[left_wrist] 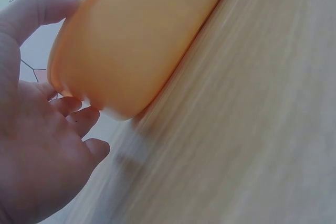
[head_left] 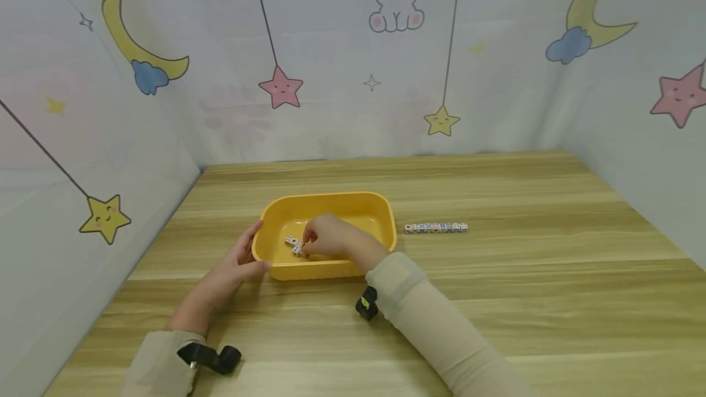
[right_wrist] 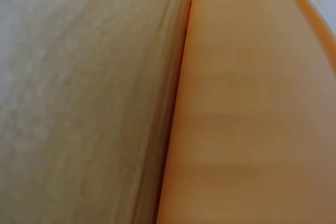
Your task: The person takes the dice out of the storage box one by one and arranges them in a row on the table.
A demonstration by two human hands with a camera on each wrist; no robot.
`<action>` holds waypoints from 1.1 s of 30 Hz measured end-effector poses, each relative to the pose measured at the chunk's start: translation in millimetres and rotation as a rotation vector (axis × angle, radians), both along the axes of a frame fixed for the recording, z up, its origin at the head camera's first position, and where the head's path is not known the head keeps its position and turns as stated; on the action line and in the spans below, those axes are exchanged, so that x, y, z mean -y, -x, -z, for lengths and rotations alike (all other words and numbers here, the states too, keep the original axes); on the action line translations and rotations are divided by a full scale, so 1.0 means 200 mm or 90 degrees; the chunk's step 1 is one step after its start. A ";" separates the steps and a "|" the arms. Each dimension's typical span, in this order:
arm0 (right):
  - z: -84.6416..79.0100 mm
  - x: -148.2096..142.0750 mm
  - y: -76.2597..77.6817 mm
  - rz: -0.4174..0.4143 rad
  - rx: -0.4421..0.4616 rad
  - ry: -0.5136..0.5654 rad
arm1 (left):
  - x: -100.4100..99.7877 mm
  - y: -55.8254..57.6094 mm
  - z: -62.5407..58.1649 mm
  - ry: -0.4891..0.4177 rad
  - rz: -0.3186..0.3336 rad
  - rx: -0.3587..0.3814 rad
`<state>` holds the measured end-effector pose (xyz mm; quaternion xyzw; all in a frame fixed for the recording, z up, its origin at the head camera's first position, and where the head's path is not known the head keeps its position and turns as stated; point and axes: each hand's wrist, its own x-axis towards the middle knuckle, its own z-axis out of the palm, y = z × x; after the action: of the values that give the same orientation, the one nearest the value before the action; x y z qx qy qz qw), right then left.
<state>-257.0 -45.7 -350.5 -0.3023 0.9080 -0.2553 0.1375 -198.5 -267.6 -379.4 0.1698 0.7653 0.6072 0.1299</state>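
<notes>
A yellow plastic tub (head_left: 331, 271) stands on the table. My left hand (head_left: 228, 274) grips its left end, thumb at the near corner of the rim and fingers around the outer wall. The left wrist view shows the same hand (left_wrist: 42, 124) against the tub wall (left_wrist: 131, 40). My right hand (head_left: 333, 238) reaches over the near rim into the tub, fingers bent down at several small white dice (head_left: 293, 242). Whether a die is between its fingertips cannot be seen. The right wrist view shows mostly the tub's outer wall (right_wrist: 252, 103), not the right hand's fingers.
Right of the tub, a straight row of dice (head_left: 436, 228) lies on the wooden table (head_left: 524, 299). A printed cloth (head_left: 342, 121) with stars, moons and a rabbit walls off the back and sides. Each wrist carries a black camera (head_left: 212, 357).
</notes>
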 end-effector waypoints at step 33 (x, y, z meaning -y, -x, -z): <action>0.01 0.03 -0.01 -0.026 -0.034 -0.054 | -0.01 0.00 -0.02 0.031 -0.012 -0.003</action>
<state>-254.7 -51.0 -352.2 -0.3214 0.9150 -0.2058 0.1307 -198.2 -266.5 -376.2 0.1608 0.7817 0.5891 0.1267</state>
